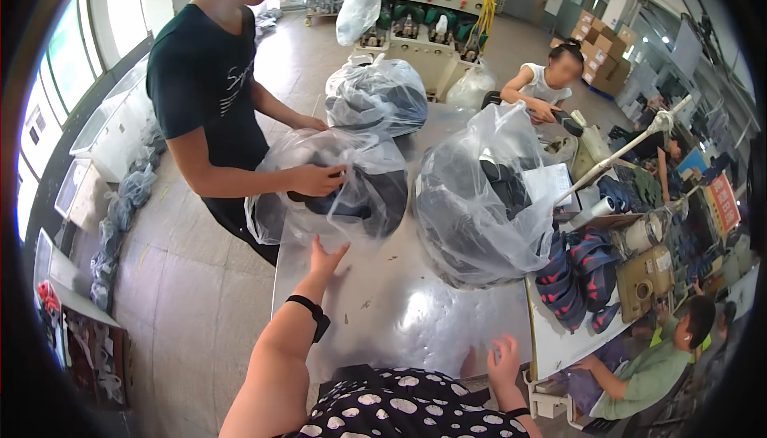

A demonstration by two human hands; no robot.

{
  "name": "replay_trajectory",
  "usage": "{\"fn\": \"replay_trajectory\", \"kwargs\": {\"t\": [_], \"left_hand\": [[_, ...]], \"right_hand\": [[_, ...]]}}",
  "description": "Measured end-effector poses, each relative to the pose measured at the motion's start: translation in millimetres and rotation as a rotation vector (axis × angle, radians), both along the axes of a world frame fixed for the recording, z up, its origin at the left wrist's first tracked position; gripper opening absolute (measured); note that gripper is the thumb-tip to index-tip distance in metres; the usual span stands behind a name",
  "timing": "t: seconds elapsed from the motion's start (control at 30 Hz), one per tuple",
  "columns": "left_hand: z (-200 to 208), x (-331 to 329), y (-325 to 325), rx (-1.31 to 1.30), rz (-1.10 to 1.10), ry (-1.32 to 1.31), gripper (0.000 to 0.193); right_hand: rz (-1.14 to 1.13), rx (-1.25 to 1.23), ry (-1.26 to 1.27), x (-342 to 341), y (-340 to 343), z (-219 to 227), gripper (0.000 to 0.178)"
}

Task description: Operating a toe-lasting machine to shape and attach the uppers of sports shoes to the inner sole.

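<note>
Head view, clear bag, just beyond left grip

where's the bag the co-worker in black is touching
In the head view, the clear bag lies on the left side of the table, beyond your left hand, with another bag behind it.

I have room over the shiny grey metal tabletop in the near middle; beyond, a slumped translucent plastic bag blocks left, a taller bulging translucent bag right.
</note>
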State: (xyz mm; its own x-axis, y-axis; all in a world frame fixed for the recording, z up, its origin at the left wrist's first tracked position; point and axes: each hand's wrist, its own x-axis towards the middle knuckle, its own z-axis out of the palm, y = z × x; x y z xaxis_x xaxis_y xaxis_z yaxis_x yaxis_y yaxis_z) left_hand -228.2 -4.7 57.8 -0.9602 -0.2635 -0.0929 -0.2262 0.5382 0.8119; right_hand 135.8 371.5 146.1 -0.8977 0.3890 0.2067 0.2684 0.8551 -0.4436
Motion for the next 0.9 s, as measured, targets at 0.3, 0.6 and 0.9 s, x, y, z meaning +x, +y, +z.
{"fn": "replay_trajectory", "kwargs": {"t": [0.3,0.6,0.9], "left_hand": [[-0.4,-16.5,62.1,0.41,-0.325,-0.312,0.1],[36.9,67.6,108.6,0.133,-0.902,0.016,0.021],[41.1,173.5,33.3,0.268,-1.467,-0.512,0.034]], "right_hand": [[-0.112,-0.073,-0.041,18.1,-60.3,30.5,0.021],[0.013,-0.066,-0.011,-3.2,-61.0,28.8,0.018],[0.111,-0.389,0.044,-89.4,-57.0,10.7,0.012]]}}
